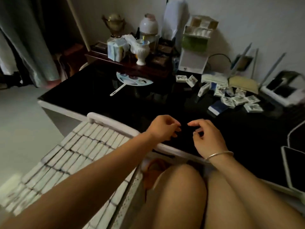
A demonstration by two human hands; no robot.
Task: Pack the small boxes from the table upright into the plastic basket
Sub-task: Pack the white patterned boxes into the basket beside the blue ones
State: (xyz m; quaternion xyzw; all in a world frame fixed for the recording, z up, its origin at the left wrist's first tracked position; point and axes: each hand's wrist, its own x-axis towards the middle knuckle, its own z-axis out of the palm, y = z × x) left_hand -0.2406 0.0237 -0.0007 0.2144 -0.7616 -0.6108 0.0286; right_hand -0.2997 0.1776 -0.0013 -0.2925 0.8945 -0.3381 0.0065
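Head view: a heap of small boxes (237,98) is seen lying loose near the far right edge of the counter (132,104). Some are flat and some are tipped on their sides. A dark blue box (216,109) is seen at the near side of the heap.

Many more boxes (79,151) are packed upright in tight rows inside the white plastic basket (105,120). The basket is set just beside the near left corner of the counter.

The left hand (162,128) and the right hand (208,139) are held over the near edge of the counter, well apart from the heap. Their fingers (177,129) are loosely curled, with the tips of the two hands close together but not touching. A thin bracelet (219,155) is worn on the right wrist.

A flat paper fan (134,80) is laid near the far edge of the counter, and a white vase (142,52) is seen behind it.
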